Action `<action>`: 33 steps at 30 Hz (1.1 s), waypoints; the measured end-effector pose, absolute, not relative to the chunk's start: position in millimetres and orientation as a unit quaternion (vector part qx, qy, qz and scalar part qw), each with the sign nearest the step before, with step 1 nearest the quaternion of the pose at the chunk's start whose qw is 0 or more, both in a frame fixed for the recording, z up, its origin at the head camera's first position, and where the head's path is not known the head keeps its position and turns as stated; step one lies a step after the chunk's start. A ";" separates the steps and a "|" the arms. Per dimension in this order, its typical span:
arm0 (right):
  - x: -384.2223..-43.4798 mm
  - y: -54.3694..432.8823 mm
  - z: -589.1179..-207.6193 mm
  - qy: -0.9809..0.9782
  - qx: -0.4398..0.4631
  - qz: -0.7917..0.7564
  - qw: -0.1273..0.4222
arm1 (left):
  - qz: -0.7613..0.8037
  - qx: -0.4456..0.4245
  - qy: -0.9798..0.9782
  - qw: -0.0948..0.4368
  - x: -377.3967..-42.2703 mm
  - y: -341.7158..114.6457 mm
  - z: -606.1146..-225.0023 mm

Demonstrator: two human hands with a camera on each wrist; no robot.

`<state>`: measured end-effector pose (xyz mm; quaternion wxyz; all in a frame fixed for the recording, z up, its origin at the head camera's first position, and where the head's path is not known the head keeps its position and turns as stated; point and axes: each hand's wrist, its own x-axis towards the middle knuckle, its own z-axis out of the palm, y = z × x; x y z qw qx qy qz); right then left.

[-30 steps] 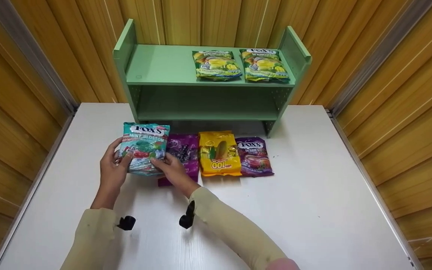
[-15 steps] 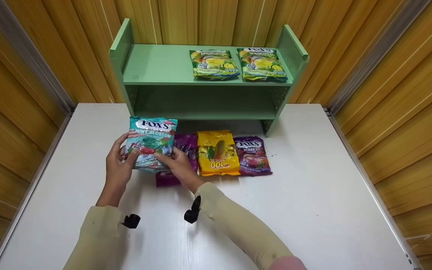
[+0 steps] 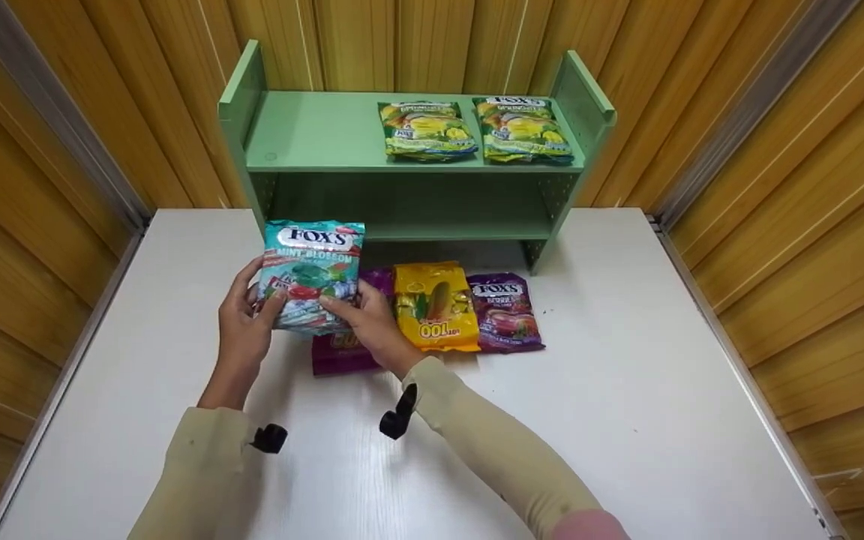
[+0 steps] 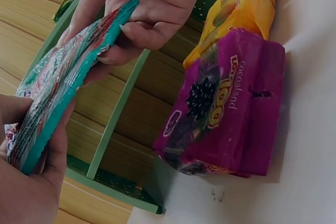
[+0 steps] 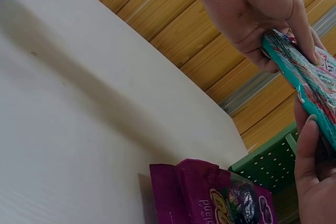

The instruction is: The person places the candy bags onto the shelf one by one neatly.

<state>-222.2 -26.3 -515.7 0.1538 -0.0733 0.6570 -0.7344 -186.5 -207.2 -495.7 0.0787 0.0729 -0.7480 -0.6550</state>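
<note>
In the head view, a teal FOX'S Mint Blossom candy bag [image 3: 313,262] is held up in front of the green shelf's lower left part. My left hand [image 3: 247,322] grips its left lower side, thumb on the front. My right hand [image 3: 373,322] grips the lower right side, thumb also on the front. Both wrist views show the teal bag [image 4: 68,85] raised above the table between the two hands. Beneath it lies a purple Lot 100 candy bag [image 3: 342,356], partly hidden by the held bag and right hand.
A yellow Lot 100 bag [image 3: 436,307] and a purple FOX'S Berries bag [image 3: 507,311] lie on the white table [image 3: 627,420]. Two green-yellow FOX'S bags [image 3: 428,131] sit at the right of the upper board of the green shelf [image 3: 312,131]. Wood-patterned walls surround the table.
Both hands have lifted the teal candy bag up and to the right, nearer the shelf. It now covers more of the purple Lot 100 bag's upper part.
</note>
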 end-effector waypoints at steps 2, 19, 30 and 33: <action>-223.0 -25.2 -511.5 0.654 -0.079 -0.738 0.144 | -0.655 0.069 -0.749 0.081 -186.8 -205.9 -491.7; -236.0 -14.9 -469.6 0.655 -0.108 -0.742 0.098 | -0.673 0.009 -0.733 0.101 -198.7 -196.6 -452.1; -249.5 -10.9 -442.2 0.656 -0.099 -0.744 0.077 | -0.692 0.009 -0.709 0.134 -215.9 -185.1 -432.1; -252.1 -8.1 -436.3 0.644 -0.103 -0.754 0.075 | -0.707 0.015 -0.692 0.147 -221.8 -180.2 -426.0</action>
